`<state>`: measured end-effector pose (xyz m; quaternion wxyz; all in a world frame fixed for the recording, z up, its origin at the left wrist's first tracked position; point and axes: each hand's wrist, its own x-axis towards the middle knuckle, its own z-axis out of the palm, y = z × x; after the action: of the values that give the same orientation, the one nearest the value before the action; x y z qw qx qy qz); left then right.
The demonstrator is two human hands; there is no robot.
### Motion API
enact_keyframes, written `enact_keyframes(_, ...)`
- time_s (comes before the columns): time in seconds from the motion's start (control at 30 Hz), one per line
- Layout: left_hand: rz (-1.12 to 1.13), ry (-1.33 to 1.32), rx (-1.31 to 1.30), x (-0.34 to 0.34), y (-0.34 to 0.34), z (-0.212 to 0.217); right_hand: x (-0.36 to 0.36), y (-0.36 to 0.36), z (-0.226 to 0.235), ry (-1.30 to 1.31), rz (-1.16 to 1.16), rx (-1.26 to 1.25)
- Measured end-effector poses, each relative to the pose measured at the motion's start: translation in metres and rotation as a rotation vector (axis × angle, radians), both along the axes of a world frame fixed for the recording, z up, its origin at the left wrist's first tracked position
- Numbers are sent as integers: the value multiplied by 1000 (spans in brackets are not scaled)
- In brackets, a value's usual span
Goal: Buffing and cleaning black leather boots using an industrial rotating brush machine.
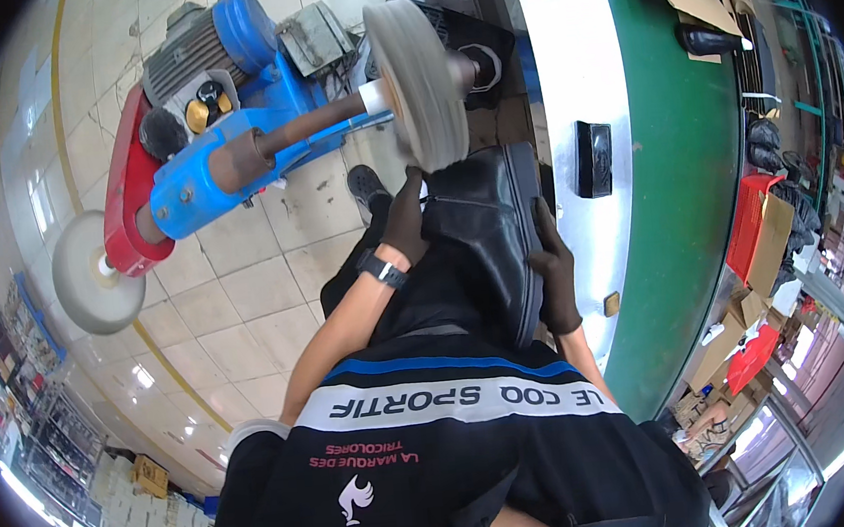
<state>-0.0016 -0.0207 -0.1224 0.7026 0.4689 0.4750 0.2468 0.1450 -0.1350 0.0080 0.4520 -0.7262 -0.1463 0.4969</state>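
Both of my hands, in dark brown gloves, hold a black leather boot (pixel 472 209) by its sides. Its sole edge faces right. My left hand (pixel 405 220) is closed on the boot's upper near a small white tab, a watch on that wrist. Along the sole side, my right hand (pixel 553 272) grips with its thumb toward the leather. The boot's far end lies right by the lower edge of a grey buffing wheel (pixel 416 83), which looks blurred as if spinning. I cannot tell whether they touch.
A blue machine housing (pixel 200 188) with a red guard (pixel 123 174) carries a second pale wheel (pixel 97 272) at left. On the metal ledge (pixel 574 49) at right lie a black block (pixel 594 158) and a tan piece (pixel 612 304). Beyond runs a green surface (pixel 679 161) with black shoes (pixel 709 40).
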Motion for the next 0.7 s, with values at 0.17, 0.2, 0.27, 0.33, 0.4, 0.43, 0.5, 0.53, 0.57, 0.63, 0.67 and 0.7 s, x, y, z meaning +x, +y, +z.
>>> enact_keyframes(0.17, -37, -348, -411, -1, -17, -94, -2, 5, -1, -96, 16, -123)
enact_keyframes(0.2, 40, -374, -433, 3, -22, -93, -4, 6, 6, -94, 6, -85)
enact_keyframes(0.27, 113, -398, -456, 3, -18, -96, 1, 8, -3, -17, -10, -45)
enact_keyframes(0.33, 20, -256, -330, -7, 2, -125, 1, 17, -41, 9, 17, -17)
enact_keyframes(0.4, -101, -237, -422, 18, 27, -46, 16, 14, -72, -11, -61, -10)
enact_keyframes(0.43, -79, -226, -413, 5, 24, -55, 9, 19, -66, 4, -40, -3)
enact_keyframes(0.5, -55, -367, -508, -20, 13, -98, -5, 23, -51, -123, 77, -1)
enact_keyframes(0.53, 199, -507, -991, -11, 23, -41, -6, 21, -34, 117, -27, -66)
enact_keyframes(0.57, 184, -511, -998, -9, 21, -43, -4, 22, -34, 106, -40, -67)
enact_keyframes(0.63, 206, -461, -961, -18, 22, -34, -12, 27, -30, 10, 0, -113)
enact_keyframes(0.67, 205, -459, -966, -23, 21, -29, -17, 26, -32, 11, -2, -119)
enact_keyframes(0.7, 193, -337, -930, -19, 30, -7, -19, 22, -40, 41, -10, -105)
